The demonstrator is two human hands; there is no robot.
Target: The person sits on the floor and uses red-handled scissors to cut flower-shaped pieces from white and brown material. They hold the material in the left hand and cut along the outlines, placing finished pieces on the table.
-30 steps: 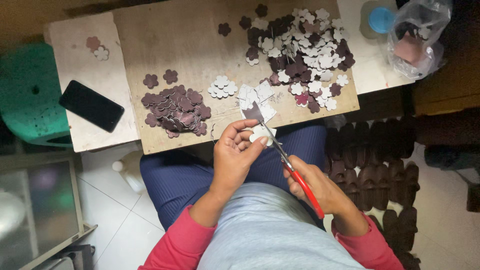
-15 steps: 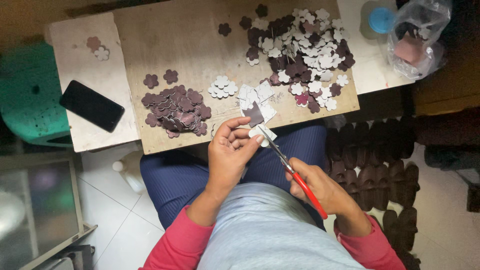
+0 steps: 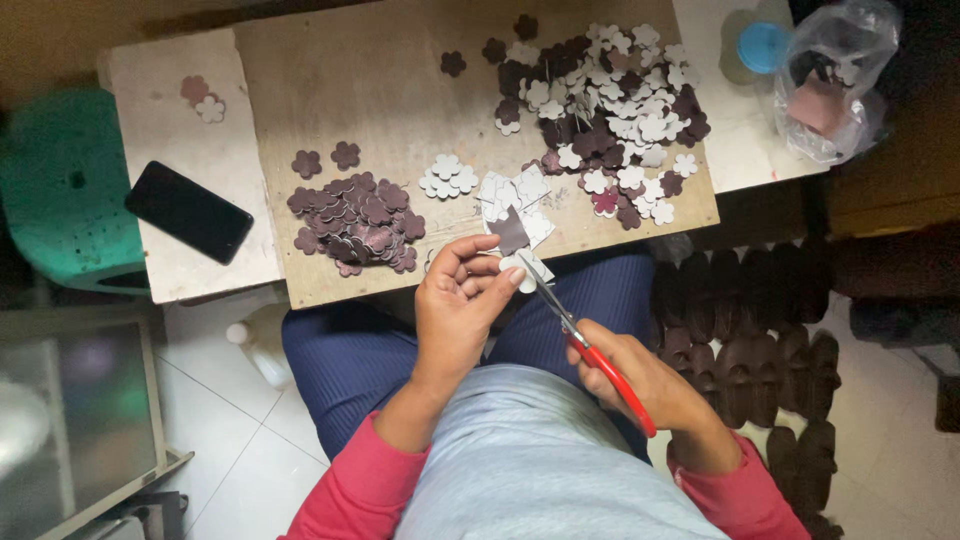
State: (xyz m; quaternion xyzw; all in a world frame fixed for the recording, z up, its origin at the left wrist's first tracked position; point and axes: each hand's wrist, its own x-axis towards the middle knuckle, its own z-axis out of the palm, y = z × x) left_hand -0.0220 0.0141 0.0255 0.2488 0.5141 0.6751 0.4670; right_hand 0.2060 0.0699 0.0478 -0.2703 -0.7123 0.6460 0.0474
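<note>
— Where the left hand [image 3: 462, 300] pinches the small white piece [image 3: 523, 266] at the lower edge of the wooden board [image 3: 390, 60], just below mid-frame, what step does this look like?

— It looks like mid-cut. The red-handled scissors [image 3: 585, 345] sit in the right hand [image 3: 640, 378], fingers closed around the handles, and the blades angle up to the piece. The left fingertips are pressed together on the piece, holding it over the person's lap.

— And what does the next move call for?

— Judging by the angle, turning the piece a little between the fingertips so the blades follow its outline, with the fingertips kept out of the cut.

— What lies beyond?

— A heap of dark maroon flower shapes [image 3: 355, 222] left of centre, a mixed white and maroon pile [image 3: 610, 110] at upper right, a black phone [image 3: 188, 212] at left.

— Anything hard to make out?

— Whether the blades are parted or shut; they are too thin to tell. The piece's outline is partly behind the fingers, and the plastic bag [image 3: 835, 80] at upper right blurs its contents.
</note>
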